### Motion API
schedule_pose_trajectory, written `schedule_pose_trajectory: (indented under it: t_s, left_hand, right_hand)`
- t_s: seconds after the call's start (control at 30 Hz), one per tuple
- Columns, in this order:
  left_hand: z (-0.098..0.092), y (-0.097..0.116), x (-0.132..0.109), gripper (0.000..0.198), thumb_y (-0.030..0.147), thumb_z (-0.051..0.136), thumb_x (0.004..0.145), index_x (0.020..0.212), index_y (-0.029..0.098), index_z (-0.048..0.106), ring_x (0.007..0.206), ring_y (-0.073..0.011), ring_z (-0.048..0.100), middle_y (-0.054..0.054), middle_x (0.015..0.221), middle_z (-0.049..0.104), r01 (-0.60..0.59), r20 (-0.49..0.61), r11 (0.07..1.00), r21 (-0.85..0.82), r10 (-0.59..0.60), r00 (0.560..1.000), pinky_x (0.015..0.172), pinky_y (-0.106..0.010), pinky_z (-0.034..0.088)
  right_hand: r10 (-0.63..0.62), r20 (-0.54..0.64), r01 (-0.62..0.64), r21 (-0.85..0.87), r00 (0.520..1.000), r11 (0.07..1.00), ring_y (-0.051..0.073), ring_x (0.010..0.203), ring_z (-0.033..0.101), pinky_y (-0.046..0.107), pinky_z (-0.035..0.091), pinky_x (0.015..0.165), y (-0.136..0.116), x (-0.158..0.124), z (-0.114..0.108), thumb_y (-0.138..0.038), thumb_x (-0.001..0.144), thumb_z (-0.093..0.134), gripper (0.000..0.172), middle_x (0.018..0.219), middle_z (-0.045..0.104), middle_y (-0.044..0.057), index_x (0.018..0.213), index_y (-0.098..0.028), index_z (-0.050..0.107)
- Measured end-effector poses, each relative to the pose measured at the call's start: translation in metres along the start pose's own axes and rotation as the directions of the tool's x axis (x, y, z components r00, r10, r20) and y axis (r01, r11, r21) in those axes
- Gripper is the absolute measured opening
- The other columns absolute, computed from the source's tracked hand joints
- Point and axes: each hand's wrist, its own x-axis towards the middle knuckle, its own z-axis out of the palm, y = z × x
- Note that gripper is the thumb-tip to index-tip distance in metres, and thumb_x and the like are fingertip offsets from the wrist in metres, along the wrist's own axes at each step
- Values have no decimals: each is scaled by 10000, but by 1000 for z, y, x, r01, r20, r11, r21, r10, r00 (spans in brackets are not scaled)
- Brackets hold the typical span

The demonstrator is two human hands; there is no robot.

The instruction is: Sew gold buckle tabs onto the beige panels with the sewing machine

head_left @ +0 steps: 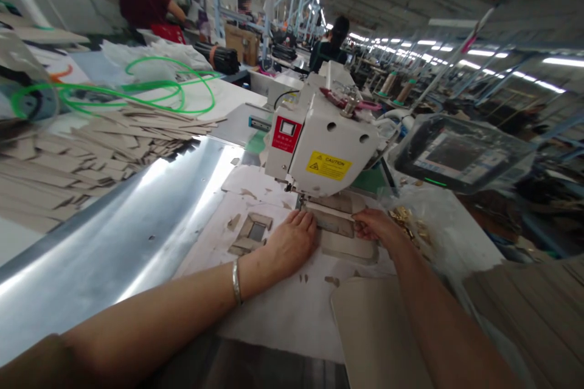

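Observation:
My left hand (294, 243) lies flat, its fingertips on the left end of a beige fabric or leather piece (335, 223) under the head of a white sewing machine (347, 146). At the right end of that piece, my right hand (373, 224) pinches its edge between thumb and fingers. The needle area is just beyond my left fingertips. Another beige piece with rounded corners (349, 248) lies partly under the held one. Left of my hands, a small square frame (246, 244) rests on white paper (283, 319) among scraps.
Beige strips (91, 152) are piled at the left beside a shiny metal plate (150, 219). A bag of gold-coloured metal parts (413, 225) and a plastic-wrapped control screen (449, 152) stand right. Beige panels (378, 328) lie in front. Other people sit farther back.

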Motion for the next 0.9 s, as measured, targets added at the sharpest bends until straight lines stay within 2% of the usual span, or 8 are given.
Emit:
schedule_pose_trajectory:
  t_s: [0.13, 0.23, 0.4, 0.53, 0.63, 0.73, 0.8, 0.9]
  left_hand:
    - [-15, 12, -1, 244, 150, 458, 918, 1088, 82, 619, 1135, -271, 569, -157, 1147, 628, -27, 15, 996, -84, 28, 999, 1011, -406, 423]
    - [-27, 34, -4, 172, 228, 521, 910, 968, 119, 640, 993, -265, 606, -125, 1031, 638, -33, 88, 977, -212, 53, 995, 903, -390, 483]
    - [-31, 80, -8, 425, 476, 680, 816, 1022, 106, 640, 1007, -292, 600, -130, 1050, 642, -83, 190, 935, -344, 156, 969, 895, -397, 500]
    - [-30, 100, -6, 418, 404, 717, 805, 1071, 93, 629, 1046, -305, 599, -151, 1091, 640, -52, 273, 949, -311, 142, 951, 897, -409, 507]
    - [-33, 105, -3, 394, 366, 695, 831, 1100, 90, 617, 1038, -304, 619, -167, 1087, 644, 29, 332, 955, -295, 74, 940, 873, -408, 524]
    - [-37, 106, 1, 473, 332, 728, 805, 1171, 71, 583, 1045, -304, 629, -185, 1092, 650, 112, 400, 954, -276, 8, 916, 877, -404, 532]
    - [-39, 107, 3, 456, 319, 746, 785, 1145, 77, 604, 1049, -313, 631, -190, 1094, 652, 113, 420, 955, -276, 14, 907, 874, -411, 536]
    - [-38, 106, 3, 365, 301, 744, 779, 1064, 96, 645, 1052, -319, 632, -180, 1098, 652, 86, 414, 951, -297, 47, 909, 864, -407, 545]
  right_hand:
    - [-6, -12, 6, 9, 1000, 1000, 86, 408, 576, 176, 419, 433, -2, -4, 2, -163, 852, 588, 130, 524, 601, -31, 733, -161, 535]
    - [-11, -22, 11, 21, 1000, 1000, 77, 405, 566, 167, 409, 434, -4, -8, 3, -143, 856, 591, 130, 512, 593, -39, 737, -159, 540]
    - [-27, -4, 28, 28, 1000, 999, 82, 406, 565, 170, 419, 436, -3, -19, 2, -121, 854, 583, 135, 514, 597, -32, 735, -158, 534]
    - [-85, -26, 85, 16, 996, 996, 80, 414, 563, 173, 421, 436, 3, -29, 3, -154, 886, 565, 152, 542, 599, -37, 741, -167, 523]
    - [-144, -102, 141, -32, 984, 989, 65, 393, 537, 160, 383, 417, 4, -30, 4, -170, 888, 576, 160, 534, 593, -40, 736, -167, 526]
    - [-184, -175, 168, -106, 967, 980, 62, 387, 526, 152, 371, 427, -1, -31, -5, -167, 853, 618, 141, 501, 588, -39, 730, -166, 549]
    - [-254, -257, 193, -239, 933, 952, 67, 405, 538, 158, 380, 451, -4, -40, -19, -191, 832, 630, 125, 514, 603, -28, 724, -170, 570]
    - [-410, -420, 172, -499, 809, 850, 101, 452, 577, 208, 420, 510, 8, -81, -57, -267, 829, 584, 126, 579, 646, -3, 725, -197, 597]
